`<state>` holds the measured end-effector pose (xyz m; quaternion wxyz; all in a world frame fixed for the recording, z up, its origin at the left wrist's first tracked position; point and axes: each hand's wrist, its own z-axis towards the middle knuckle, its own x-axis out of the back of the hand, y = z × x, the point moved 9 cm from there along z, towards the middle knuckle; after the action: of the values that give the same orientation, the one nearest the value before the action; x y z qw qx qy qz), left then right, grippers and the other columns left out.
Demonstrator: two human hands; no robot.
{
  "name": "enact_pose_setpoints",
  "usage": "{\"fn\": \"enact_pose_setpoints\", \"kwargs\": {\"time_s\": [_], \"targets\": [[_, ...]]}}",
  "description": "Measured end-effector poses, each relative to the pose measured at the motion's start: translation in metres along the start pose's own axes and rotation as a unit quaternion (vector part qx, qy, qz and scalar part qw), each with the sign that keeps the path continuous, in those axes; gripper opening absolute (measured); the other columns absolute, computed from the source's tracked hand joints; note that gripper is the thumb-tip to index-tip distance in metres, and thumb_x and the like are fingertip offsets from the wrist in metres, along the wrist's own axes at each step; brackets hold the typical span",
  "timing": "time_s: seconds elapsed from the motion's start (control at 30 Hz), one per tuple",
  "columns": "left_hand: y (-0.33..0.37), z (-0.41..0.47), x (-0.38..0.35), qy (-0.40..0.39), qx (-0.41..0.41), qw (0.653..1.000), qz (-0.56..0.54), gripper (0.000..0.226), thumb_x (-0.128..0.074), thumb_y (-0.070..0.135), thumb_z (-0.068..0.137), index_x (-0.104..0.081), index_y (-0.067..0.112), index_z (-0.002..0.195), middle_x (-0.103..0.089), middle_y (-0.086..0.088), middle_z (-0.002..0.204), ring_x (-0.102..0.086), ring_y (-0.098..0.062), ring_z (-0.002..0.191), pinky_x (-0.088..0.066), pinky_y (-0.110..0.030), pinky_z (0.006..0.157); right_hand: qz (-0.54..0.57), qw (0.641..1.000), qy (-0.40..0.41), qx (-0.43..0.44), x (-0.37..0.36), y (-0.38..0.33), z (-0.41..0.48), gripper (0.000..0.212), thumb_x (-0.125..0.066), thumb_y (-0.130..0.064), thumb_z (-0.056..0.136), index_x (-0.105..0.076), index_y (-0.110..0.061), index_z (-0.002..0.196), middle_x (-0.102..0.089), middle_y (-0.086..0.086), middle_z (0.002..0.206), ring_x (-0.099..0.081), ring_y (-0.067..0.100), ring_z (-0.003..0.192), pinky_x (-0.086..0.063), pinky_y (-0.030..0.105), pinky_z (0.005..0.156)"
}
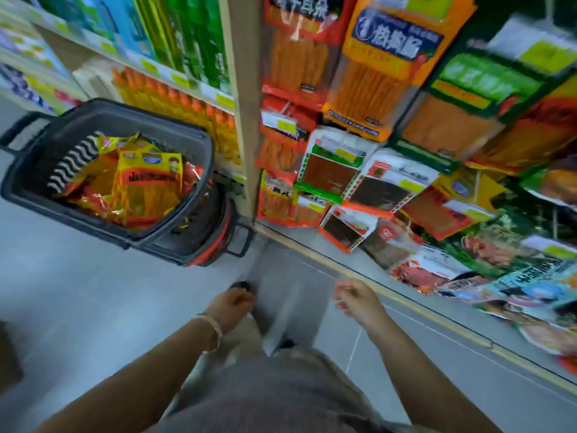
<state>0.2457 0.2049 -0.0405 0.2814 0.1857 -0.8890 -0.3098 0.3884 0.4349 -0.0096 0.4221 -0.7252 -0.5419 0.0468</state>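
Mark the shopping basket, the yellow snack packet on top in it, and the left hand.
shopping basket point(131, 120): head view, bare far inner wall.
yellow snack packet point(150, 185): head view, middle of its front.
left hand point(232, 304): head view, back of the hand.

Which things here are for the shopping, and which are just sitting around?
For the job:
left hand and right hand, both holding nothing
black basket
snack packets in it
hanging packets on the rack

Just sitting there:
orange bottles
green boxes on the shelf
spare baskets stacked nearby
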Motion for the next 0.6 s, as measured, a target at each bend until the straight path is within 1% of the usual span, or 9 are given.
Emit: {"fn": "enact_pose_setpoints", "kwargs": {"time_s": [0.1,0.17,0.23,0.3,0.37,0.4,0.47,0.53,0.6], "targets": [[-0.082,-0.019,0.027,0.021,0.104,0.993,-0.057,0.015,-0.057,0.007,0.089,-0.068,0.006,0.099,-0.066,-0.023,0.106,-0.062,-0.033,0.096,-0.048,-0.040,0.093,-0.091,0.987,-0.109,-0.075,-0.071,0.036,0.000,0.012,-0.053,-0.013,0.094,-0.054,-0.012,0.106,-0.060,0.011,0.105,-0.058,0.013,0.076,-0.044,0.016,0.056],[-0.106,-0.016,0.055,0.035,0.132,0.987,-0.084,0.019,-0.056,0.005,0.089,-0.068,0.005,0.104,-0.066,-0.021,0.108,-0.060,-0.036,0.101,-0.046,-0.041,0.096,-0.137,0.976,-0.135,-0.104,-0.109,0.039,0.003,0.015,-0.054,-0.014,0.092,-0.058,-0.009,0.105,-0.061,0.012,0.102,-0.061,0.022,0.083,-0.048,0.026,0.068],[-0.125,-0.009,0.089,0.054,0.163,0.977,-0.124,0.018,-0.056,0.005,0.088,-0.068,0.005,0.101,-0.067,-0.020,0.100,-0.062,-0.035,0.095,-0.049,-0.041,0.092,-0.178,0.963,-0.172,-0.103,-0.142,0.023,0.008,0.018,-0.052,-0.010,0.089,-0.063,0.001,0.097,-0.059,0.014,0.090,-0.061,0.030,0.084,-0.049,0.033,0.075],[-0.137,0.001,0.129,0.068,0.170,0.973,-0.141,0.017,-0.053,0.002,0.088,-0.067,0.006,0.098,-0.066,-0.013,0.086,-0.061,-0.025,0.077,-0.054,-0.032,0.078,-0.212,0.952,-0.200,-0.093,-0.174,0.003,0.015,0.020,-0.050,-0.012,0.090,-0.061,0.004,0.087,-0.058,0.013,0.083,-0.057,0.024,0.076,-0.048,0.030,0.069],[-0.141,0.014,0.170,0.066,0.163,0.976,-0.130,0.018,-0.050,0.001,0.089,-0.065,0.010,0.092,-0.065,-0.009,0.085,-0.058,-0.018,0.072,-0.049,-0.025,0.068,-0.203,0.955,-0.200,-0.083,-0.203,-0.031,0.026,0.014,-0.050,-0.018,0.093,-0.059,-0.009,0.088,-0.062,0.007,0.083,-0.058,0.016,0.071,-0.046,0.021,0.060],[-0.142,0.022,0.191,0.064,0.155,0.978,-0.124,0.019,-0.049,0.001,0.089,-0.063,0.013,0.090,-0.065,-0.010,0.090,-0.059,-0.020,0.075,-0.048,-0.026,0.069,-0.183,0.961,-0.193,-0.074,-0.218,-0.051,0.034,0.010,-0.051,-0.019,0.094,-0.058,-0.014,0.089,-0.062,0.004,0.083,-0.059,0.013,0.070,-0.045,0.016,0.056],[-0.140,0.038,0.232,0.064,0.143,0.982,-0.107,0.019,-0.047,0.004,0.090,-0.062,0.016,0.088,-0.066,-0.011,0.096,-0.060,-0.025,0.087,-0.048,-0.034,0.081,-0.146,0.971,-0.186,-0.040,-0.249,-0.098,0.051,0.010,-0.051,-0.016,0.095,-0.056,-0.018,0.087,-0.061,0.003,0.080,-0.057,0.009,0.065,-0.043,0.012,0.050],[-0.139,0.053,0.269,0.073,0.126,0.985,-0.092,0.019,-0.046,0.006,0.091,-0.061,0.018,0.089,-0.066,-0.010,0.099,-0.060,-0.026,0.094,-0.048,-0.038,0.089,-0.109,0.978,-0.180,-0.008,-0.281,-0.144,0.066,0.009,-0.052,-0.013,0.096,-0.059,-0.016,0.090,-0.060,0.002,0.076,-0.055,0.010,0.060,-0.042,0.016,0.050],[-0.136,0.068,0.301,0.080,0.109,0.986,-0.100,0.018,-0.047,0.007,0.092,-0.060,0.018,0.092,-0.066,-0.009,0.101,-0.062,-0.023,0.093,-0.049,-0.036,0.088,-0.051,0.983,-0.173,0.016,-0.312,-0.186,0.081,0.006,-0.054,-0.013,0.095,-0.060,-0.012,0.096,-0.061,0.003,0.075,-0.055,0.009,0.053,-0.043,0.018,0.047]]}}
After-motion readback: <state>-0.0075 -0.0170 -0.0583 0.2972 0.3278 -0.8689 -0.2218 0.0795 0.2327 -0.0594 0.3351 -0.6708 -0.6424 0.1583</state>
